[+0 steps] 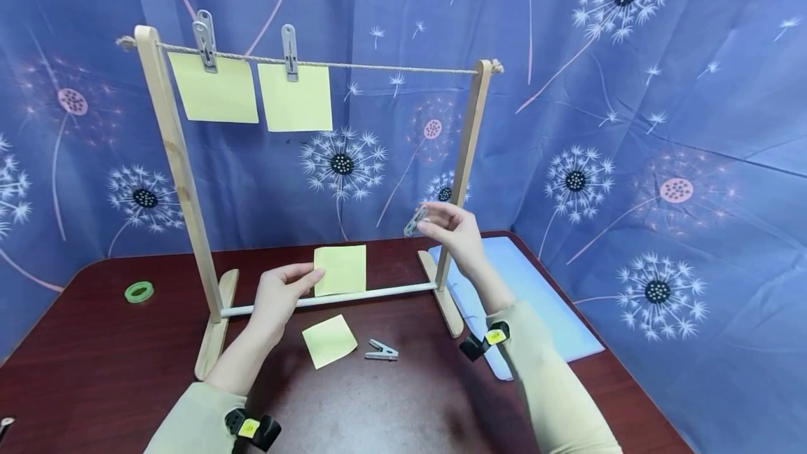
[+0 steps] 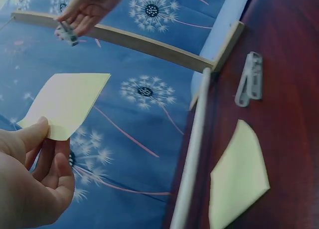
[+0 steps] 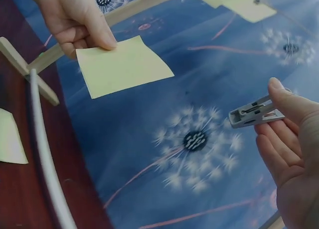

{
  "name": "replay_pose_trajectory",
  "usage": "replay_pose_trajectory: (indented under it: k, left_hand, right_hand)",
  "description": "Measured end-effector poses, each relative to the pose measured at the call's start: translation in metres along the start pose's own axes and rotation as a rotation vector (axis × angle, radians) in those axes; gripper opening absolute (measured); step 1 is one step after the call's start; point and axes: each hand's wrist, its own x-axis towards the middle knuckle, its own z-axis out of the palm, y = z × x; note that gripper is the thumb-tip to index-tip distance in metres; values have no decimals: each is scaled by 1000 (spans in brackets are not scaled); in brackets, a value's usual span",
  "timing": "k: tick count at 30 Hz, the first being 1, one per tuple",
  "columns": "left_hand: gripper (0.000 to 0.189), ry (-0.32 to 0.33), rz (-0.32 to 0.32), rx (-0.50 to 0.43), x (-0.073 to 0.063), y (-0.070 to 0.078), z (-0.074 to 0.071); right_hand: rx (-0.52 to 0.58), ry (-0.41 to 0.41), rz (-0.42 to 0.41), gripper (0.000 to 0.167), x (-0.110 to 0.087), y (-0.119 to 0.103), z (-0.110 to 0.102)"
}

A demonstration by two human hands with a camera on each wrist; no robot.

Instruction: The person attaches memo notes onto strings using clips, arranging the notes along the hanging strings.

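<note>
A yellow sticky note (image 1: 340, 270) is pinched by its left edge between the thumb and fingers of my left hand (image 1: 281, 298), held up near the rack's lower bar. My right hand (image 1: 459, 235) pinches a grey clothespin (image 3: 254, 113) between thumb and fingers, to the right of that note and apart from it. Another sticky note (image 1: 330, 341) lies on the table, with a second grey clothespin (image 1: 381, 350) beside it. Two more notes, a left one (image 1: 217, 93) and a right one (image 1: 295, 100), hang from the rope (image 1: 391, 67), each under a clothespin.
The wooden rack (image 1: 178, 160) stands on the dark red table (image 1: 94, 342), its white lower bar (image 1: 372, 293) crossing between the posts. A green tape roll (image 1: 139, 291) lies at left. A pale blue board (image 1: 536, 293) lies under the right arm. Patterned blue cloth hangs behind.
</note>
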Motion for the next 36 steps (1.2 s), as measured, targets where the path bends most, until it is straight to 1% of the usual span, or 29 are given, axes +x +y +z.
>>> replay_pose_trajectory:
  k: [3,7,13,17,23,27,29,31,34,36]
  left_hand:
    - [39,19,52,-24,4,15,1]
    - [36,22,119,-37,9,37,3]
    - [36,40,172,-69,8,71,9]
    - [34,53,219,-85,10,92,11]
    - [33,94,307,-107,22,127,9]
    - [34,127,363,-94,30,151,3]
    - [36,140,375,-80,33,162,-1]
    - [37,156,373,-67,36,171,-3]
    - [38,166,357,-68,43,181,-6]
    - [37,169,352,-72,46,184,-7]
  right_hand:
    - [-27,6,-41,44,13,-20,1]
    - [-40,-10,-100,41,27,-46,5]
    - [-47,-28,-178,40,43,-79,13]
    - [-66,-24,-249,39,54,-99,20]
    - [-81,-7,-334,39,76,-131,29]
    - [-111,2,-358,38,92,-149,33]
    - [-116,6,-364,37,100,-157,36]
    - [-116,13,-370,36,105,-164,37]
    - [-101,25,-374,36,112,-173,38]
    - [-103,32,-374,36,115,-178,39]
